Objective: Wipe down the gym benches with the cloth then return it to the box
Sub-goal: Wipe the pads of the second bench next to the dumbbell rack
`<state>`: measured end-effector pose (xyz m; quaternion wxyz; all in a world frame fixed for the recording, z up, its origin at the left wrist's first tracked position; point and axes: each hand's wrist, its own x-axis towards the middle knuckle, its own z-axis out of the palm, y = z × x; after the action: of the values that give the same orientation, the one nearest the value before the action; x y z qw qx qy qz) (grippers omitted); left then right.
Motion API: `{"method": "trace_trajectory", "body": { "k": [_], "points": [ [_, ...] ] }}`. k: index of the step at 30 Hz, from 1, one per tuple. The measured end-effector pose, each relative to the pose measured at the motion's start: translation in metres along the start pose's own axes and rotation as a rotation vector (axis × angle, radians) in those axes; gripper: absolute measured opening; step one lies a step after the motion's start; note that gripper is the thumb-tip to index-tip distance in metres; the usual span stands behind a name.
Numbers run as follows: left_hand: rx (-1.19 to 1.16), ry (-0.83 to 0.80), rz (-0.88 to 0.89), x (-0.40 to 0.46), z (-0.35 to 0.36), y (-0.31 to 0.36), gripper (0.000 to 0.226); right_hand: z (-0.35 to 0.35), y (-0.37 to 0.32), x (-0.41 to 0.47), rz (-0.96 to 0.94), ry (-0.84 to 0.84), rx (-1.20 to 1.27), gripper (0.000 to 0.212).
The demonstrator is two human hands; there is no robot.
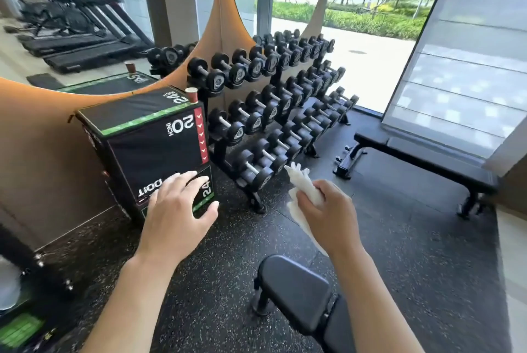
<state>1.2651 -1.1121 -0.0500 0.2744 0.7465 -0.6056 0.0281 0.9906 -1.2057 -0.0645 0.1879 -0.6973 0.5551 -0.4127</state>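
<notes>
Cloth [303, 190]: I grip it in my right hand [328, 215], above the bench [296, 292]; left hand [178, 210] open, empty.

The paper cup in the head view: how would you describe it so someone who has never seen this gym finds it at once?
Start at the three-tier dumbbell rack by the window. Against its left end stands a black plyo box marked 20 and 24 inch. The paper cup sits upright on the box's top back corner nearest the rack: small and red-brown with a pale rim; a lookalike appears only as a mirror reflection behind it.
</notes>
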Motion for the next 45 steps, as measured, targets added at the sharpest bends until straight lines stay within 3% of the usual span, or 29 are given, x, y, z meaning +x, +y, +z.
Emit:
{"method": "trace_trajectory", "body": {
  "k": [11,19,32,45],
  "points": [
    [-0.095,-0.003,-0.013,0.056,0.023,-0.052,0.054,0.058,-0.016,0.059,0.017,-0.036,-0.014,0.008],
    [-0.032,0.024,-0.015,0.161,0.049,-0.077,0.053,0.123,-0.005,0.162,0.003,-0.05,0.077,0.012],
    [-0.066,0.014,0.051,0.354,0.114,-0.04,0.05,0.158,0.031,0.342,0.029,-0.04,0.093,0.016],
    [-0.217,-0.102,0.264,0.513,0.218,-0.019,0.051,0.168,0.095,0.445,0.169,0.167,0.001,0.012]
  ]
}}
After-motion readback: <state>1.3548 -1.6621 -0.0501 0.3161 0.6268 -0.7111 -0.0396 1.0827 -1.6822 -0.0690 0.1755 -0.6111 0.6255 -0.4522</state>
